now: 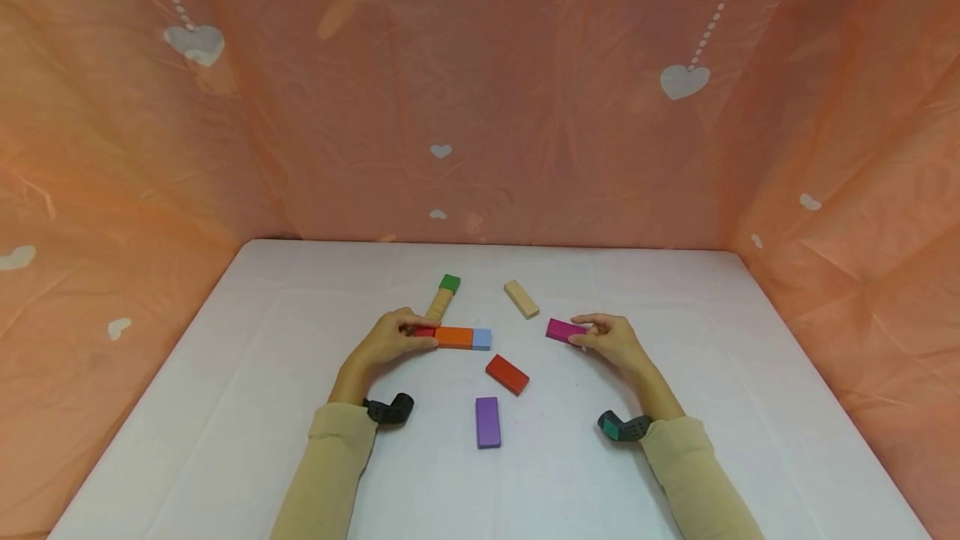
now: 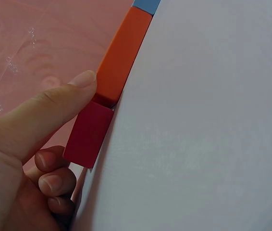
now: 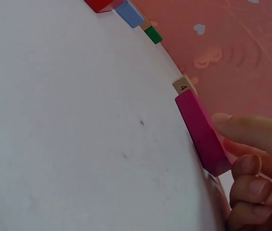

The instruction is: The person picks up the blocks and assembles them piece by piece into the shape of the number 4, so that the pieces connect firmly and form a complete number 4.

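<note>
My left hand (image 1: 390, 337) pinches a crimson block (image 2: 89, 134) between thumb and forefinger. Its thumb tip reaches the end of an orange block (image 1: 454, 337) that lies in line with the crimson one. A light blue block (image 1: 482, 340) continues this row on the right. From behind the crimson block a plain wooden piece (image 1: 440, 304) slants away, with a green block (image 1: 450, 282) at its far end. Over to the right, my right hand (image 1: 613, 340) holds a magenta block (image 1: 564, 331) by its right end, thumb on the near side and fingers on the far side.
Between the hands lie a red block (image 1: 507, 374) and, nearer to me, a purple block (image 1: 487, 422). A loose wooden block (image 1: 521, 299) sits behind them. The white table (image 1: 300, 290) ends at an orange curtain (image 1: 480, 107) at the back and sides.
</note>
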{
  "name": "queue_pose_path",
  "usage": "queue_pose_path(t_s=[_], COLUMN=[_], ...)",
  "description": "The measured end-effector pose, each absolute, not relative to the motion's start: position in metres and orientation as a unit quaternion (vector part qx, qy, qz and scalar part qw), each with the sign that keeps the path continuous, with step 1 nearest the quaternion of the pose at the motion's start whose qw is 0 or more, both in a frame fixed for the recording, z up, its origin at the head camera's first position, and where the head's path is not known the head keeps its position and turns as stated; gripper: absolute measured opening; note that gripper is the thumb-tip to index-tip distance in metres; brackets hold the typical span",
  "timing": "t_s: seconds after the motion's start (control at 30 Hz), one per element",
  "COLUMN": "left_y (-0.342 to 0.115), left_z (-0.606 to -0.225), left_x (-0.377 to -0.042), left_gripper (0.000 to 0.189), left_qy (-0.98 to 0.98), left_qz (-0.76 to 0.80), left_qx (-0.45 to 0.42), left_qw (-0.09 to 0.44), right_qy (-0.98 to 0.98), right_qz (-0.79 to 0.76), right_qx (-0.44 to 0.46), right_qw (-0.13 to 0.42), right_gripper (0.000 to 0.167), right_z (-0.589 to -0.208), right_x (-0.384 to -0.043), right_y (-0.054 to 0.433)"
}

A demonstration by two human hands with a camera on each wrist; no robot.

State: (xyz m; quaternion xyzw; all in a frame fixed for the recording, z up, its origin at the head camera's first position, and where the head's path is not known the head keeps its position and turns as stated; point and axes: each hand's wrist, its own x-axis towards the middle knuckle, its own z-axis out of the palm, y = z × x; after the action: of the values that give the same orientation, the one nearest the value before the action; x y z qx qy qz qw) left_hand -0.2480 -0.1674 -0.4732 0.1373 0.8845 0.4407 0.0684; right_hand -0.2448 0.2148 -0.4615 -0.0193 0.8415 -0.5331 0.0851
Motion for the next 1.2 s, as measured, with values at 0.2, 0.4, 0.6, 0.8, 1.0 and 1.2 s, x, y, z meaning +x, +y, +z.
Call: queue_pose_path(t_s=[0.2, 0.4, 0.6, 0.8, 1.0, 1.2], left_y=[-0.1677, -0.1679, -0.1679, -0.1670, -0.1668, -0.1671], left_z=[-0.4740, -0.4747, -0.4747, -0.4726, -0.4725, -0.4729], left_x=[-0.2477, -0.2476, -0.2481, -0.2482, -0.2486, -0.2485], left_gripper=[0.034, 0.034, 0.034, 0.034, 0.034, 0.034], left_qy=[0.886, 0.884, 0.885, 0.884, 0.883, 0.885], left_qz=[0.438, 0.441, 0.439, 0.441, 0.444, 0.440], left_qx=[0.139, 0.140, 0.144, 0.140, 0.133, 0.132], left_qw=[0.068, 0.070, 0.066, 0.071, 0.075, 0.076], right_qy=[0.847, 0.849, 0.851, 0.853, 0.853, 0.853], right_qz=[-0.524, -0.521, -0.518, -0.515, -0.513, -0.513], right_qx=[-0.011, -0.009, -0.005, -0.002, -0.003, -0.006], right_qw=[0.086, 0.089, 0.089, 0.091, 0.093, 0.094], right_gripper=[0.044, 0.043, 0.042, 0.042, 0.041, 0.041], right_z=[-0.4619, -0.4627, -0.4627, -0.4616, -0.4628, -0.4627], right_x=[-0.2428, -0.2430, -0.2434, -0.2449, -0.2468, -0.2473], right_y=[0.2152, 0.2149, 0.2140, 0.2138, 0.2144, 0.2123])
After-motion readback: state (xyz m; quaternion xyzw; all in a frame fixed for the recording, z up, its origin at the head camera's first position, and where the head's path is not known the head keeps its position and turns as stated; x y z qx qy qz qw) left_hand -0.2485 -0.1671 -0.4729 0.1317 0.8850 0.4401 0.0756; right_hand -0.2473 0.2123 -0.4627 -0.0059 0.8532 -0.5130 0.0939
